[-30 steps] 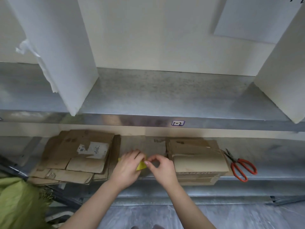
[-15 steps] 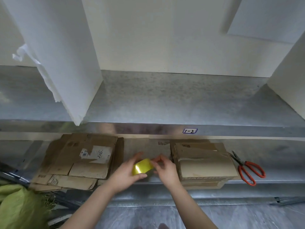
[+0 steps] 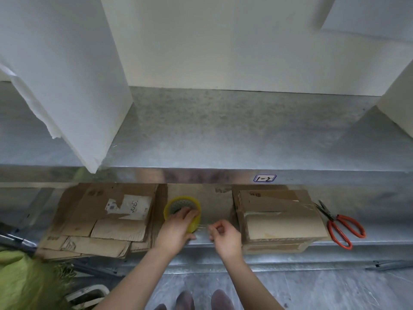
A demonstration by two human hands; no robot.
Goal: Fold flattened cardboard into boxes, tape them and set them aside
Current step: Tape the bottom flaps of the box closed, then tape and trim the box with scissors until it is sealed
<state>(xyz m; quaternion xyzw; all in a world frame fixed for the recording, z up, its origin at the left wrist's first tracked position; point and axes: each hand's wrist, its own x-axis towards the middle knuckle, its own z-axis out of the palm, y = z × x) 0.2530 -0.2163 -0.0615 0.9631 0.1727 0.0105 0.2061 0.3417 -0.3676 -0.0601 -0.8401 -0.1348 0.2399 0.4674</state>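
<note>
Flattened cardboard stack (image 3: pixel 107 218) lies left on the lower shelf (image 3: pixel 380 211) and a folded box (image 3: pixel 279 222) right, with red-handled scissors (image 3: pixel 330 220) just beside the box, blades pointing back-left. Between stack and box, the yellow tape roll (image 3: pixel 167 210) is held with its open core facing up toward the camera. The left grip (image 3: pixel 176 229) curls over the roll's near rim. The right grip (image 3: pixel 225 236) pinches a clear tape strip that runs left-right from the roll. A green bag (image 3: pixel 22 283) sits lower left
</note>
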